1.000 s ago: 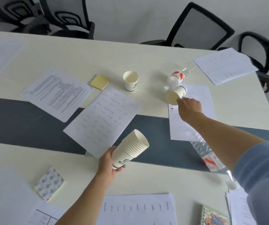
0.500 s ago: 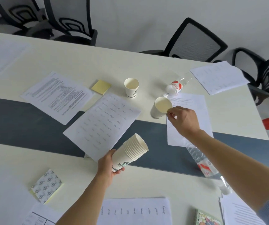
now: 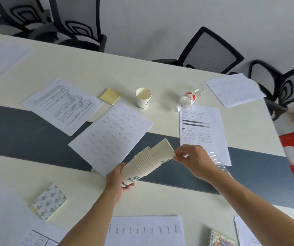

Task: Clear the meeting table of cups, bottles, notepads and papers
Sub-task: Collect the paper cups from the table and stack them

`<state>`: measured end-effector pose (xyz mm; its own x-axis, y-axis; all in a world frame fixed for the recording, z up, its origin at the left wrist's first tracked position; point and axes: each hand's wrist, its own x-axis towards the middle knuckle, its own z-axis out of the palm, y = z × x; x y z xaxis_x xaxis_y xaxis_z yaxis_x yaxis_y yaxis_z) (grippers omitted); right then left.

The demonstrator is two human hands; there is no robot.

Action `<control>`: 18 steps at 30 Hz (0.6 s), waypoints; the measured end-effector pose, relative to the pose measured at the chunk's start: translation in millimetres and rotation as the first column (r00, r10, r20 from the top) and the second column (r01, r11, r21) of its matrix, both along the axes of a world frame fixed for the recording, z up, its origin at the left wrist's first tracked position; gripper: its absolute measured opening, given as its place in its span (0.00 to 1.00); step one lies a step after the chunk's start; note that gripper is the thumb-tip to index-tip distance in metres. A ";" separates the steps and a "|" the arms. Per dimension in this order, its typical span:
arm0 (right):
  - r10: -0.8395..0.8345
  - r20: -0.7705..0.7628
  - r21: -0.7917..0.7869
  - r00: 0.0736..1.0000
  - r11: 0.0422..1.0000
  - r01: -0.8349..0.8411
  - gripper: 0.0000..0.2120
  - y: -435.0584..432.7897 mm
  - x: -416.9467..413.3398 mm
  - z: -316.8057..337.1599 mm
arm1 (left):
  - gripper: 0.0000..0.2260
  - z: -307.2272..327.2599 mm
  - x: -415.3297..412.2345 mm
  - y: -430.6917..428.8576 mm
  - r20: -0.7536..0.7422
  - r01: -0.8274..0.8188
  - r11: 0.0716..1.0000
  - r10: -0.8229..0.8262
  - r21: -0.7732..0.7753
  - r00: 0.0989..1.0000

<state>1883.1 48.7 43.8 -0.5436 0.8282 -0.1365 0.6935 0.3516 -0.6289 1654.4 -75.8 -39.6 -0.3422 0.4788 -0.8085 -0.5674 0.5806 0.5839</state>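
Clearance is partial: notepad point(image 3: 49, 201), papers point(image 3: 110, 137) and sticky pad point(image 3: 110, 96) lie on the tabletop point(image 3: 89, 68). Left hand point(image 3: 115, 181) grip wraps the cup stack point(image 3: 140, 166) base; right hand point(image 3: 194, 160) grip pinches the rim of a loose cup point(image 3: 162, 150) at the stack mouth. Upright cup point(image 3: 143, 98) and toppled bottle point(image 3: 188, 100) await removal.

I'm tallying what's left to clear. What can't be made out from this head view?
Head view:
1. Clear bottle: mostly hidden beneath the right hand and forearm.
2. Spiral notebook: cut off by the bottom edge.
3. Cup stack: count unclear; left hand covers its base, top cup its mouth.
4. Handwritten sheet: words too small to read.
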 end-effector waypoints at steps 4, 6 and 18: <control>0.138 0.063 0.004 0.989 0.990 -0.138 0.06 -2.2 -24.1 -4.1 | 0.11 0.1 -0.4 0.1 -0.003 -0.002 1.000 0.002 0.004 1.000; 0.221 0.107 -0.002 0.969 0.975 -0.222 0.12 -2.8 -37.9 -7.2 | 0.12 -0.6 -1.1 -0.1 0.003 -0.012 1.000 0.011 0.005 1.000; 0.022 0.365 0.166 0.931 0.982 -0.088 0.16 131.4 -123.1 -2.7 | 0.11 -3.2 -0.6 3.9 0.004 -0.061 0.998 0.061 -0.014 0.998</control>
